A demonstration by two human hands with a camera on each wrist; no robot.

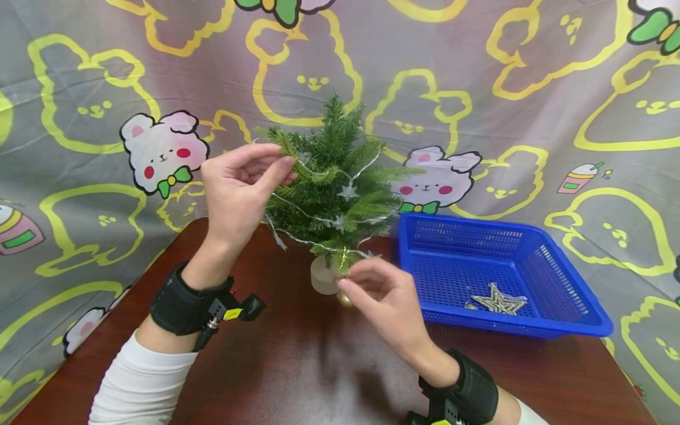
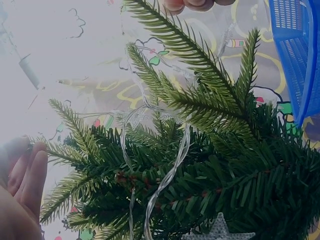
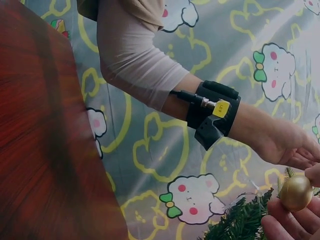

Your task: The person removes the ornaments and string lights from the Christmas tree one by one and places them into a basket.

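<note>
A white sleeve (image 1: pixel 143 381) extends over the table (image 1: pixel 276 378), which bears a tree (image 1: pixel 340 141) and, to its right, a basket (image 1: pixel 510 324). String lights (image 1: pixel 347 192) drape the tree; the left hand (image 1: pixel 239 186) pinches a branch (image 1: pixel 287 143) between thumb and fingers; a star (image 1: pixel 499 301) lies in the basket, and a gold bauble (image 3: pixel 296 192) hangs before the tree's base (image 1: pixel 321 278), its top pinched by the right hand (image 1: pixel 390 307).

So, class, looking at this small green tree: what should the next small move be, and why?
Probably raise the right hand, bringing the thin golden loop of the shiny, round gold ball to the green needled branch tip at the left hand. The ball is held low, in front of the small green artificial tree, while the left hand is higher, pinching that branch.
</note>
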